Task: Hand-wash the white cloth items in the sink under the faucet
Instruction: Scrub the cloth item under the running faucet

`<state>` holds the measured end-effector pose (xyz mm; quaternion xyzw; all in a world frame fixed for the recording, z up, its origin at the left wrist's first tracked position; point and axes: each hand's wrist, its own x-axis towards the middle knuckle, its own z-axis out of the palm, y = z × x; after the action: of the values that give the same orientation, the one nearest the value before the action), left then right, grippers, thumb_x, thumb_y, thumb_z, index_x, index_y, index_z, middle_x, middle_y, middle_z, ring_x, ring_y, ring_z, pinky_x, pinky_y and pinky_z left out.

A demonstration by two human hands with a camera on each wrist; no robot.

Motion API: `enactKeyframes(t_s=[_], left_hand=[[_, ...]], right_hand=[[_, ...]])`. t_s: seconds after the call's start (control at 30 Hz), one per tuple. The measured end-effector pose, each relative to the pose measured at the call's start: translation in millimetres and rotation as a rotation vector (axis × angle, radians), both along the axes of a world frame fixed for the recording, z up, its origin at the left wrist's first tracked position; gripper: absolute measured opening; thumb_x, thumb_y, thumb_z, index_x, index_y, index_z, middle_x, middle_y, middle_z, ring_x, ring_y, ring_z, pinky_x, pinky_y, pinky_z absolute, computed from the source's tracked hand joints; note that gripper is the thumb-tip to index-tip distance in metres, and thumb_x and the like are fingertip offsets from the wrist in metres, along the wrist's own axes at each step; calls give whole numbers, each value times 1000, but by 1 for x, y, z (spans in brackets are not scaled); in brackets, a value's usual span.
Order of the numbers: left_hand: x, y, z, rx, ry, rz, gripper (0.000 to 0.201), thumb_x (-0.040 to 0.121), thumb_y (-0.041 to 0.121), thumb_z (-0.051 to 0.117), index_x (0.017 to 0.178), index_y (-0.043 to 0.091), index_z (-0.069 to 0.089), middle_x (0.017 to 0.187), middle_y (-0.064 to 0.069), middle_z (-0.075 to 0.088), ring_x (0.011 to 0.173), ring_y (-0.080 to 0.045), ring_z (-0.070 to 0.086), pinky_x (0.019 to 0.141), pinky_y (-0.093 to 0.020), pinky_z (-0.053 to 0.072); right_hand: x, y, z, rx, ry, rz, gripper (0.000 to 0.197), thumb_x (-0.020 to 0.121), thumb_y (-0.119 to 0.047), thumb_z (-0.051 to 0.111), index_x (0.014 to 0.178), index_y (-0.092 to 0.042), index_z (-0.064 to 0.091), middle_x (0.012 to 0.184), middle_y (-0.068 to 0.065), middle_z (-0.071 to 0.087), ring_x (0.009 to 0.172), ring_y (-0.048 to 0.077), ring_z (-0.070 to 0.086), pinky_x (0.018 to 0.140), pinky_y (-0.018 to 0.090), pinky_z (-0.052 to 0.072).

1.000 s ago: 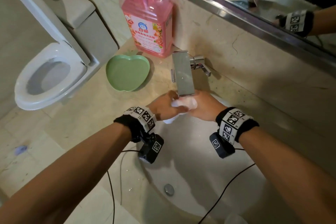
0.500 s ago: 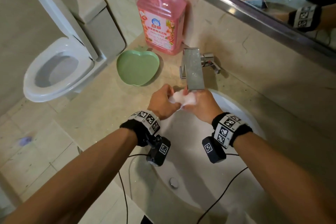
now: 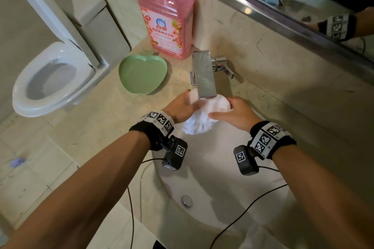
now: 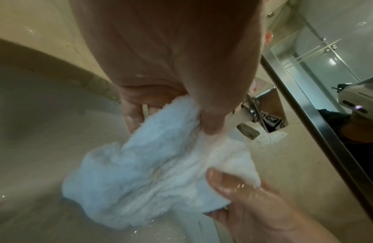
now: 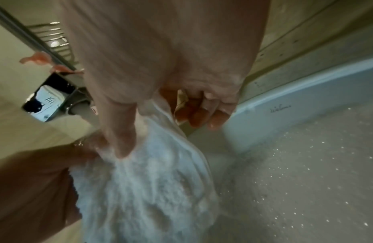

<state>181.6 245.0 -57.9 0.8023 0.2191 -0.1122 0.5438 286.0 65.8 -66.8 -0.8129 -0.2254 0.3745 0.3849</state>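
- My left hand (image 3: pixel 180 107) pinches one edge of the white cloth (image 3: pixel 204 117) — thumb pressed into the wet pile, fingers curled behind.
- My right hand (image 3: pixel 235 113) grips the opposite edge, thumb on top.
- The cloth hangs stretched between both hands over the sink (image 3: pixel 212 168), directly under the faucet (image 3: pixel 204 75) spout.
- A green dish (image 3: pixel 141 75) and pink bottle (image 3: pixel 166 20) stand on the counter to the left.

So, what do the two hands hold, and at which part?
Both hold the cloth under the faucet. The left hand pinches its left edge, the right hand its right edge.
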Motion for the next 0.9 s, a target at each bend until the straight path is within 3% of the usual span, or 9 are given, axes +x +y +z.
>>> enactKeyframes(t_s=[0.17, 0.23, 0.3, 0.43, 0.5, 0.6, 0.7, 0.8, 0.9], left_hand=[[-7, 11, 5, 135, -106, -96, 49, 95, 22, 62, 137, 2, 46, 123, -8, 61, 114, -23, 59, 98, -39, 48], [-15, 19, 2, 241, 74, -121, 70, 87, 26, 71, 137, 1, 29, 117, -11, 58, 106, -28, 60, 90, -42, 51], [-22, 25, -5, 312, 111, -129, 60, 90, 23, 65, 132, 3, 26, 108, -14, 60, 98, -34, 61, 82, -42, 50], [-38, 33, -11, 264, -23, -89, 27, 90, 27, 59, 107, 21, 38, 91, -5, 62, 84, -30, 61, 69, -35, 45], [-45, 34, -11, 179, -77, -55, 19, 85, 24, 58, 90, 32, 41, 83, 1, 61, 76, -24, 63, 60, -36, 54], [-47, 36, -9, 22, -72, -42, 35, 81, -1, 55, 85, 33, 50, 87, -2, 62, 81, -27, 67, 60, -40, 61], [-45, 34, -6, -149, -3, -67, 35, 80, -12, 54, 88, 22, 58, 86, -4, 64, 84, -26, 65, 68, -34, 60], [-37, 29, 1, -331, 108, 10, 12, 86, 13, 57, 92, 16, 67, 92, -4, 67, 92, -24, 65, 76, -28, 56], [-24, 22, 2, -102, 178, -25, 17, 90, 36, 65, 84, 20, 65, 89, 1, 64, 87, -21, 62, 73, -27, 49]], right_hand=[[-10, 7, -2, 29, -19, 131, 57, 82, 2, 66, 136, -10, 53, 125, 10, 65, 118, 24, 61, 103, 49, 48], [-13, 7, -5, 6, -43, 95, 54, 85, 0, 63, 135, -8, 46, 122, 14, 62, 115, 28, 59, 102, 51, 47], [-12, 6, -5, 8, -84, 85, 44, 88, -2, 62, 128, -8, 45, 105, 10, 61, 100, 24, 60, 97, 51, 47], [-9, 10, 0, 64, -118, 161, 39, 91, 1, 59, 124, -18, 53, 87, 11, 57, 78, 17, 57, 80, 39, 48], [-7, 11, -1, 84, -156, 152, 39, 91, 4, 59, 106, -31, 60, 84, 4, 61, 72, 3, 57, 70, 24, 45], [-6, 14, 2, 127, -92, 171, 44, 87, 15, 58, 104, -24, 71, 98, -14, 68, 85, -18, 61, 76, 0, 42], [-3, 15, 3, 110, -95, 154, 54, 83, 20, 50, 92, -27, 74, 94, -23, 70, 91, -9, 64, 79, 1, 42], [-1, 12, 9, 87, -182, 127, 59, 84, 17, 44, 88, -34, 73, 84, -25, 67, 84, -16, 58, 70, -3, 37], [-1, 11, 19, 27, -277, 195, 56, 85, 15, 41, 102, -24, 76, 95, 3, 57, 87, 9, 55, 72, 12, 39]])
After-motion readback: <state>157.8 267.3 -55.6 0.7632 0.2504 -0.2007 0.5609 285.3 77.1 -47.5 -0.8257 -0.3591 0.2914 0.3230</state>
